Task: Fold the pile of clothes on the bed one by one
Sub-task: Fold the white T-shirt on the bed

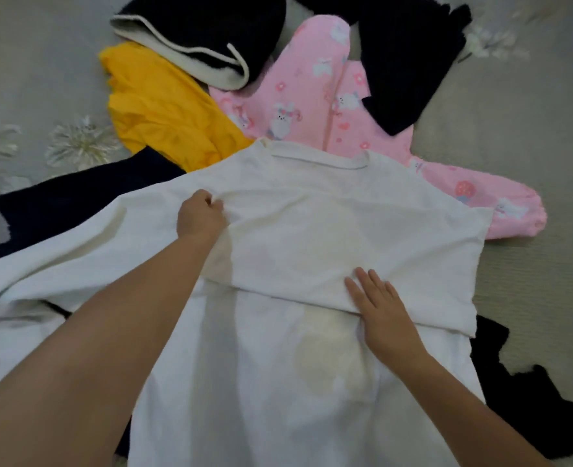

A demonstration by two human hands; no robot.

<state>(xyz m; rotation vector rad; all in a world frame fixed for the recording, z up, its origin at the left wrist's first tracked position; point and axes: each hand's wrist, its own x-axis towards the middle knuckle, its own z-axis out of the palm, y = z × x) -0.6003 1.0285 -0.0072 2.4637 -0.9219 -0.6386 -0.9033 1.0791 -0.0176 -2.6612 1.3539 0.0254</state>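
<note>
A white T-shirt (312, 230) lies spread across the middle of the bed, its collar pointing away from me and one side flap folded over its body. My left hand (201, 217) pinches a fold of the white cloth near the left shoulder. My right hand (379, 308) lies flat with straight fingers on the lower edge of the folded flap. Behind the shirt lie a pink printed garment (315, 96), a yellow garment (157, 106) and a dark navy piece with white lining (204, 38).
More dark garments lie at the far right (409, 59), under the shirt's left side (76, 203) and at the lower right (521, 392). The grey bedspread (514, 129) with flower embroidery shows on both sides.
</note>
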